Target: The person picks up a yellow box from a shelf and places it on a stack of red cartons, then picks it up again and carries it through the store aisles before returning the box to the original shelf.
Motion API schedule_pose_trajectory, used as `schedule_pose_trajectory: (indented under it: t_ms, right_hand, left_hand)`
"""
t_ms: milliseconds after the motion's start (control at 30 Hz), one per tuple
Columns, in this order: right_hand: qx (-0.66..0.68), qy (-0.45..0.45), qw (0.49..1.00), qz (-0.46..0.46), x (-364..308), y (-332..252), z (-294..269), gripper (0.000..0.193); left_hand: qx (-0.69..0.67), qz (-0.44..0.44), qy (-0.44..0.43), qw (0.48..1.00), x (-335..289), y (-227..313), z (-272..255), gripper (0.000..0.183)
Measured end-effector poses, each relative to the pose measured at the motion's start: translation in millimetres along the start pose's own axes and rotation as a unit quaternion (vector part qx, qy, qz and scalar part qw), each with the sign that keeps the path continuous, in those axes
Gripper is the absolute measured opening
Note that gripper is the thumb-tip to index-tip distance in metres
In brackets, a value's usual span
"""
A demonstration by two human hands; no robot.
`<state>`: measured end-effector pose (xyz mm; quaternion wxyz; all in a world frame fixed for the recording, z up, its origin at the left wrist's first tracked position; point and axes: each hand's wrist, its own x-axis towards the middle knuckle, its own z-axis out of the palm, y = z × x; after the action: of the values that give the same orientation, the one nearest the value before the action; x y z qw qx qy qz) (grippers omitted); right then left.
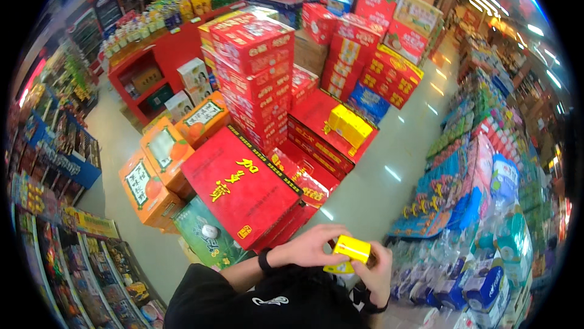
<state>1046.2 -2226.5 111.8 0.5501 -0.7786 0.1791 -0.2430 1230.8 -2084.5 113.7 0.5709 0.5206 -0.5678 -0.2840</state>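
Close to my body, both hands hold a small glossy yellow pack (353,248) with a yellow flap hanging below it. From the left, the fingers of my left hand (310,246) pinch it. My right hand (378,273) grips its other end with curled fingers. Whether the pack is a box or a can, I cannot tell. Beyond my hands, a group of yellow packs (349,124) of similar colour stands on a red carton (316,113). Nearest to my left forearm lies a large red gift carton (240,186) with gold lettering.
Orange cartons (146,186) and a green carton (207,231) flank the large red one on the left. A tall stack of red boxes (255,73) rises behind it. Wrapped goods (480,280) crowd the right side, and a snack shelf (91,268) stands lower left.
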Motion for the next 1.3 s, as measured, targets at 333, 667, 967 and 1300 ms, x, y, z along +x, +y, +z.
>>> schedule_pose_trajectory:
  t_ms: [333,667,967,1300]
  right_hand:
    - [0.0,-0.17,0.984,0.054,92.6,23.6,-29.9,0.052]
    - [0.031,-0.172,0.982,0.069,173.4,86.7,-117.2,0.057]
    - [0.029,-0.084,0.989,0.122,232.5,139.7,-252.7,0.058]
    - [0.07,-0.039,0.984,0.158,264.1,192.9,-328.2,0.062]
  left_hand:
    - [0.045,-0.124,0.002,0.991,46.2,-27.6,-30.0,0.055]
    - [0.076,-0.151,0.055,0.984,165.7,-85.0,5.4,0.046]
    - [0.188,-0.138,-0.008,0.972,334.9,-113.3,64.0,0.051]
    - [0.208,-0.224,-0.025,0.952,413.8,-165.0,127.5,0.049]
